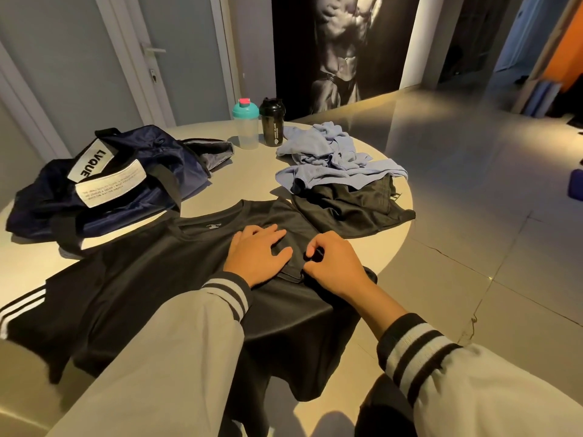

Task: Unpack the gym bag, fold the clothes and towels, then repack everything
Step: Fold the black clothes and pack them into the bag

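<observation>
Black shirt (164,279) spread flat on round table (388,247), near centre, collar pointing far, its near part hanging over the table's near edge. Left hand (257,253) lies palm down on the shirt just below the collar, fingers straight and slightly apart, pressing the cloth. Right hand (334,263) is just right of it, fingers curled, thumb and fingertips nipping a raised fold of the shirt between the two hands. Both arms are in grey sleeves with black-and-white striped cuffs. White stripes (19,307) show on black cloth at the near left table edge; cannot tell if that is the shirt or another garment. Navy bag (126,171) sits slumped and open at far left, white labels on top, its near edge touching or overlapping the shirt's far left part. Blue towels (328,156) are crumpled in a heap at far right. Black shorts (350,206) lie partly under the towels' near side, close to the table's right edge and right beside the shirt's far right corner. Two shakers stand upright at the far edge between bag and towels: clear shaker (246,127) with teal lid on the left, black shaker (272,123) just beside it on the right. Door (94,58) behind at far left, dark poster (340,42) on the far wall, tiled floor (489,216) to the right.
</observation>
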### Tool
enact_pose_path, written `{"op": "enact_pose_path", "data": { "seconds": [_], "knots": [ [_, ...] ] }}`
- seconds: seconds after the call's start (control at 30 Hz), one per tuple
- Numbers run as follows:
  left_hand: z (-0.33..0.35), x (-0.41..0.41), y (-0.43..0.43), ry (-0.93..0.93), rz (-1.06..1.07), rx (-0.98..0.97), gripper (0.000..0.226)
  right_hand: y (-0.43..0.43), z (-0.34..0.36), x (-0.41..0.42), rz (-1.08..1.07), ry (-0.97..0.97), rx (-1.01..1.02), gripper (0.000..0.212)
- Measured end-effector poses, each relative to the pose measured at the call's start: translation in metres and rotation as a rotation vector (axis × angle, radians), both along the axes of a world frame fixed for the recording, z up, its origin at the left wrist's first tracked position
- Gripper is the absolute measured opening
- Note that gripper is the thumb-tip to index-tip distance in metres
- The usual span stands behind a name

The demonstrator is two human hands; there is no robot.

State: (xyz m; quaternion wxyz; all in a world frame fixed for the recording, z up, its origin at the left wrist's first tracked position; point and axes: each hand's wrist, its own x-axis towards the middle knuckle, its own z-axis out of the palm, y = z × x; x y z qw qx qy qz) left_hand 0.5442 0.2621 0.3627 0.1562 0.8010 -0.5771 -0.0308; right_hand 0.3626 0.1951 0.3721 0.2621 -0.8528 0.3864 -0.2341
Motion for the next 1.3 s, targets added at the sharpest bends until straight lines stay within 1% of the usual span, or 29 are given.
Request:
{"op": "enact_pose_path", "data": {
  "seconds": [0.07,0.1,0.17,0.23,0.27,0.37,0.43,0.5,0.57,0.73,0.8,0.9,0.97,1.07,1.1,1.17,1.23,1.3],
  "knots": [
    [-0.003,-0.005,-0.002,-0.047,0.015,0.031,0.057,-0.001,0.002,-0.001,-0.045,0.054,-0.047,0.008],
    [-0.003,-0.008,-0.003,-0.066,0.023,0.014,0.056,-0.002,0.001,-0.001,-0.073,0.069,-0.074,0.007],
    [-0.004,-0.011,-0.001,-0.128,-0.006,-0.087,0.049,-0.004,-0.003,0.002,-0.127,0.087,-0.105,0.022],
    [-0.004,-0.011,0.000,-0.175,-0.079,-0.171,0.043,-0.007,-0.006,0.002,-0.168,0.088,-0.105,0.029],
    [-0.004,-0.010,0.001,-0.171,-0.097,-0.177,0.044,-0.009,-0.006,0.000,-0.179,0.103,-0.112,0.031],
    [-0.003,-0.010,0.001,-0.117,-0.098,-0.073,0.053,-0.016,-0.009,-0.009,-0.199,0.227,-0.210,0.036],
    [-0.002,-0.011,0.000,-0.123,-0.109,0.010,0.060,-0.019,-0.010,-0.013,-0.244,0.256,-0.249,0.035],
    [-0.001,-0.012,-0.001,-0.151,-0.108,0.043,0.064,-0.018,-0.012,-0.014,-0.239,0.237,-0.240,0.034],
    [-0.003,-0.012,-0.001,-0.177,-0.085,0.036,0.063,-0.013,-0.014,-0.013,-0.173,0.183,-0.212,0.035],
    [-0.002,-0.014,0.003,-0.215,-0.063,-0.103,0.042,-0.006,-0.013,-0.007,-0.090,0.050,-0.212,0.034],
    [-0.002,-0.014,0.003,-0.206,-0.063,-0.087,0.039,-0.005,-0.012,-0.005,-0.055,0.022,-0.233,0.033],
    [-0.001,-0.013,-0.001,-0.154,-0.052,0.003,0.047,-0.004,-0.011,-0.001,-0.043,-0.011,-0.278,0.032],
    [-0.001,-0.012,-0.002,-0.114,-0.065,0.044,0.052,-0.001,-0.012,0.001,-0.034,0.041,-0.263,0.034],
    [-0.001,-0.011,-0.004,-0.079,-0.084,0.085,0.057,0.004,-0.017,0.003,0.023,0.272,-0.284,0.043],
    [0.000,-0.010,-0.004,-0.083,-0.086,0.104,0.057,0.005,-0.017,0.004,0.034,0.347,-0.255,0.048],
    [0.000,-0.010,-0.005,-0.084,-0.093,0.142,0.056,0.003,-0.013,0.004,0.024,0.458,-0.118,0.056],
    [0.002,-0.011,-0.005,-0.087,-0.085,0.162,0.055,-0.001,-0.008,0.006,0.001,0.487,-0.063,0.063],
    [0.003,-0.012,-0.005,-0.105,-0.072,0.169,0.054,-0.003,-0.001,0.009,-0.028,0.427,-0.119,0.064]
  ]
}}
